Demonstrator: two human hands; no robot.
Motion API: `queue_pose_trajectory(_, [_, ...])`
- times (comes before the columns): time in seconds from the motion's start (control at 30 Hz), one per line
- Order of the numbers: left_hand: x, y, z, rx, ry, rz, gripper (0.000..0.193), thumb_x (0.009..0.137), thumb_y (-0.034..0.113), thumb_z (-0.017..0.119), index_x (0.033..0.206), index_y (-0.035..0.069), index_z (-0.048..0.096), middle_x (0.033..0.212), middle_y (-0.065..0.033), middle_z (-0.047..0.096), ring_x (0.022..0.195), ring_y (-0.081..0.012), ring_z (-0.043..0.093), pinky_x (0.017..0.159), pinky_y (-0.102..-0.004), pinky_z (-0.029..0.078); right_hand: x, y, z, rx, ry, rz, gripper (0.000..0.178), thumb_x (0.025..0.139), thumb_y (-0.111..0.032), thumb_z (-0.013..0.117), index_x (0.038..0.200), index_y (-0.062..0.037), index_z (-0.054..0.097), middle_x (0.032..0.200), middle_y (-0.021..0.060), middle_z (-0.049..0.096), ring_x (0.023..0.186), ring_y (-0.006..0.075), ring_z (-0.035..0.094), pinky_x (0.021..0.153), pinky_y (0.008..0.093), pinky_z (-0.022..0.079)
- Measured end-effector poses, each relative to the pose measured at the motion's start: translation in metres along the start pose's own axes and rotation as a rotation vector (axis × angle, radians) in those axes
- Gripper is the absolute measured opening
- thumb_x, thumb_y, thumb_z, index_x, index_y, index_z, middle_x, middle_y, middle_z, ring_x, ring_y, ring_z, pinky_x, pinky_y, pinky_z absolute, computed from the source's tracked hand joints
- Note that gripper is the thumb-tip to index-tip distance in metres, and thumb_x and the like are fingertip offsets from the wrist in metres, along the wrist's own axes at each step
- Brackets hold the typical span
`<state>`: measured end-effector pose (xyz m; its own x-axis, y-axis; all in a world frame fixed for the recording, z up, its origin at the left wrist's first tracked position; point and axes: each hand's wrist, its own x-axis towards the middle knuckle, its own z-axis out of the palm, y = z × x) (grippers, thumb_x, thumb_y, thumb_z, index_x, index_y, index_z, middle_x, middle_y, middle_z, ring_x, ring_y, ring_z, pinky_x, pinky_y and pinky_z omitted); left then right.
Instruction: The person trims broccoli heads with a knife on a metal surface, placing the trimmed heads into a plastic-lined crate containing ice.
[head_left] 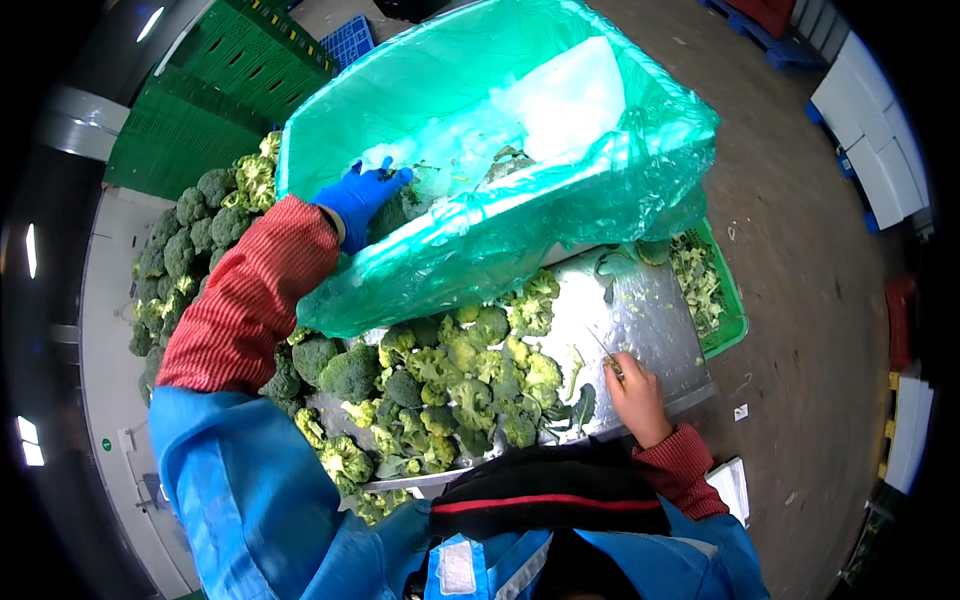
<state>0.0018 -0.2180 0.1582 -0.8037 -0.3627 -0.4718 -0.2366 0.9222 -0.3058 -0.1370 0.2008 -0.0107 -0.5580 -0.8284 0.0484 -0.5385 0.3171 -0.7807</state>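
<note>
My left hand [362, 203], in a blue glove, reaches over the near left rim of a large bin [430, 265] lined with green plastic film. Its fingers are spread, and a dark green broccoli head [388, 218] lies just below them, partly hidden; contact is unclear. Bare, my right hand [637, 400] is closed round a small knife [607, 352], whose thin blade points away to the left over the metal table [640, 310]. Left of that hand, cut broccoli florets [470, 385] cover the tabletop, with loose leaves and stem pieces [578, 395] at their edge.
A heap of whole broccoli [190, 245] rises at the left. Green crates [215, 85] stand behind it. Under the table's right side sits a green crate of trimmings [700, 285]. Inside the bin lies a whitish, ice-like mass [565, 100]. White boxes [872, 130] stand far right.
</note>
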Motion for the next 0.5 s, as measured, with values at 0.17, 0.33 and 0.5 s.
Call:
queue_pose_trajectory(0.17, [0.002, -0.027, 0.008, -0.25, 0.159, -0.104, 0.086, 0.055, 0.036, 0.082, 0.128, 0.007, 0.049, 0.117, -0.0224, 0.053, 0.107, -0.0383, 0.052, 0.092, -0.0435, 0.043, -0.02, 0.006, -0.001, 0.016, 0.064, -0.022, 0.013, 0.083, -0.01, 0.061, 0.091, -0.0035, 0.054, 0.076, 0.0181, 0.062, 0.068, 0.039, 0.059, 0.056, 0.0446, 0.047])
queue_pose_trajectory(0.33, [-0.023, -0.058, 0.013, -1.113, 0.542, -0.293, 0.078, 0.064, 0.028, 0.083, 0.128, 0.003, 0.047, 0.118, -0.0139, 0.056, 0.107, -0.0231, 0.055, 0.091, -0.0355, 0.046, -0.031, 0.014, -0.011, 0.021, 0.096, 0.048, 0.012, 0.085, -0.011, 0.059, 0.091, -0.0033, 0.052, 0.076, 0.0194, 0.06, 0.071, 0.0394, 0.059, 0.058, 0.0453, 0.046])
queue_pose_trajectory(0.5, [-0.07, 0.0, -0.038, -1.88, 0.543, 0.08, 0.062, 0.092, 0.047, 0.046, 0.138, 0.006, 0.035, 0.13, -0.0122, 0.048, 0.114, -0.0254, 0.052, 0.094, -0.0395, 0.045, -0.024, 0.009, -0.012, 0.177, 0.098, 0.139, 0.017, 0.086, -0.012, 0.057, 0.099, -0.0027, 0.052, 0.078, 0.0208, 0.061, 0.072, 0.0399, 0.06, 0.059, 0.0445, 0.046])
